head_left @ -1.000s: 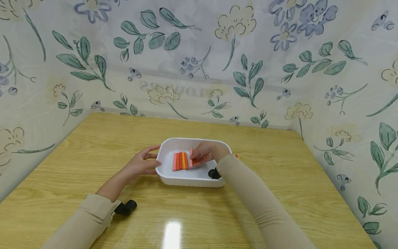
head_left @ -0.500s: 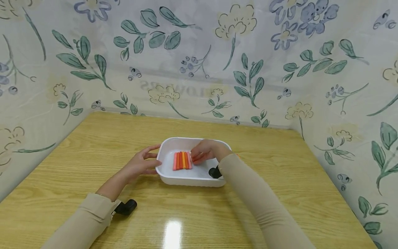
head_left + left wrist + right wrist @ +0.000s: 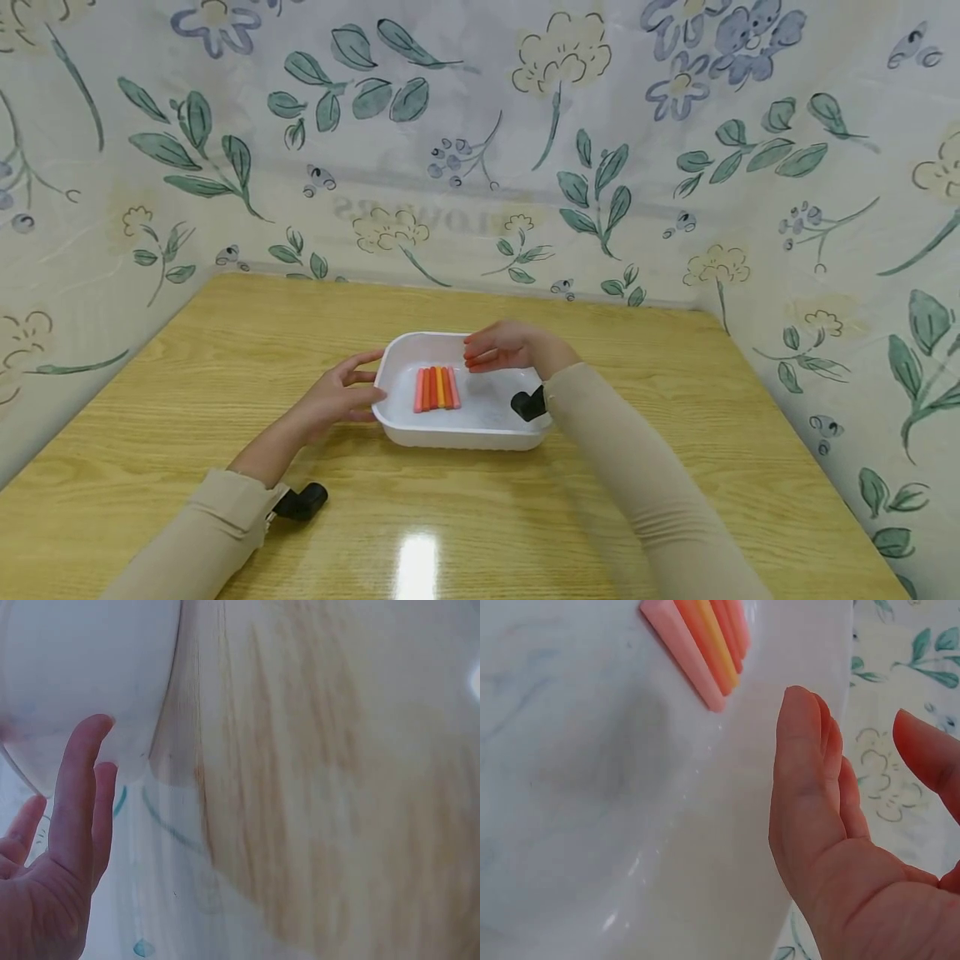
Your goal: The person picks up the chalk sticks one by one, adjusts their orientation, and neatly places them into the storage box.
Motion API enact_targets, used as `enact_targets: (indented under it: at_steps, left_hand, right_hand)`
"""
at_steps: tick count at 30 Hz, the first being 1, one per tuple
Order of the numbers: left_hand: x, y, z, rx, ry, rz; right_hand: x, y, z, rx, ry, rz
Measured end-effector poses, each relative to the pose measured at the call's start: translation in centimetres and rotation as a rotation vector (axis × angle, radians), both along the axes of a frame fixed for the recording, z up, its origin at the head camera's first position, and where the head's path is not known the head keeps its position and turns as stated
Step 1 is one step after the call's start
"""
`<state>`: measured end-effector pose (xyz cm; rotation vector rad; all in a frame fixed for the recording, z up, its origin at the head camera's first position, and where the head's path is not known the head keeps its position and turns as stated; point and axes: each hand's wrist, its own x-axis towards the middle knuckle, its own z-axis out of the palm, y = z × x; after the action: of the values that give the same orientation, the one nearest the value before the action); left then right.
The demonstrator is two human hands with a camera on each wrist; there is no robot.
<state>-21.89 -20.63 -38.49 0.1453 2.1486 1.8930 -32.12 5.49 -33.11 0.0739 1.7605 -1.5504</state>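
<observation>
A white plastic tub [image 3: 457, 439] stands mid-table. Side by side on its floor, left of centre, lies a row of several short pink, red, orange and yellow sticks [image 3: 437, 389]. My left hand [image 3: 337, 396] steadies the tub's left end, fingers spread along the outside and thumb at the rim; the left wrist view shows its extended fingers close to the tub wall [image 3: 90, 667]. Over the tub's back right part hovers my right hand [image 3: 506, 346], holding nothing. In the right wrist view its fingers [image 3: 799, 750] are straight, the thumb apart, below the stick ends [image 3: 682, 652].
A wood-grain table [image 3: 247, 350] carries the tub. Behind and beside it hangs a floral-print sheet [image 3: 480, 208]. Black camera pieces hang at the left wrist [image 3: 302, 502] and the right wrist [image 3: 528, 406]; the latter overlaps the tub's right end.
The right hand first held a pink stick, set it at the right end of the row and let go. It has since risen away, back and to the right. The left hand stays put.
</observation>
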Motion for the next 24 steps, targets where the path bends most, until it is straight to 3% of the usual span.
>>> enact_targets:
  at_steps: [12,24]
  left_hand:
    - [-0.1,0.0,0.0,-0.013,0.001,0.001]
    - [-0.1,0.1,-0.1,-0.008,0.003,-0.003]
  right_hand:
    - [-0.1,2.8,1.8,-0.050,0.038,-0.051]
    - [0.0,5.7,2.4,-0.058,0.090,-0.094]
